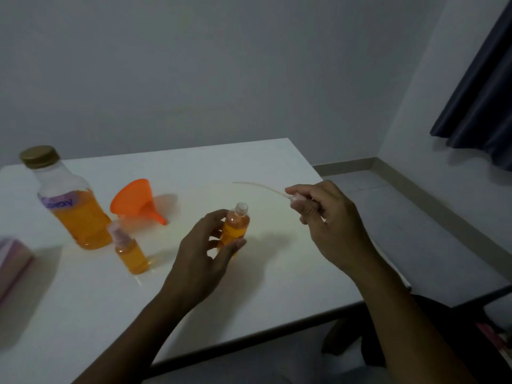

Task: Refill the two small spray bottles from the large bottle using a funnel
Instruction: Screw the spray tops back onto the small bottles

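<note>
My left hand (203, 246) grips a small clear bottle (235, 227) full of orange liquid, upright on the white table (249, 273), its neck uncapped. My right hand (327, 214) holds that bottle's spray head (295, 197) to the right of it, the thin dip tube (257, 186) pointing left. A second small spray bottle (130, 248) with its pump on stands at the left, filled with orange liquid. Behind it is the large bottle (72, 203) with a gold cap, about half full. An orange funnel (135, 202) lies on its side beside the large bottle.
A pink box (12, 261) sits at the table's left edge. The table's right edge runs past my right wrist, with grey floor (401, 225) beyond. A dark curtain (482, 101) hangs at the far right. A dark chair (432, 322) is below the table's near corner.
</note>
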